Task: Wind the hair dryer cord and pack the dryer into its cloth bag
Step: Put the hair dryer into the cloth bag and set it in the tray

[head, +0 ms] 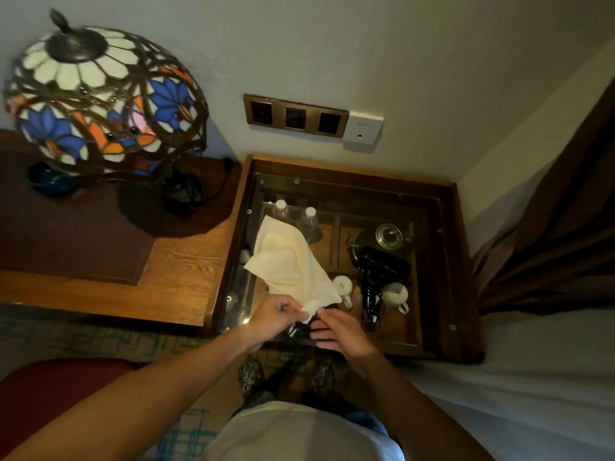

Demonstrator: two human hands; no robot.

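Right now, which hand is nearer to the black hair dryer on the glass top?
Right. The right hand sits just left of and below the hair dryer, apart from it. The left hand is farther left, pinching the corner of the cloth bag.

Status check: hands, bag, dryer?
Left hand pinching bag corner; right hand open beside it. Dryer on glass top, not bagged. Mugs under glass, clear.

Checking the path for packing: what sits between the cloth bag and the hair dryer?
In the head view, a white cup sits between the cloth bag and the hair dryer, seemingly under the glass top.
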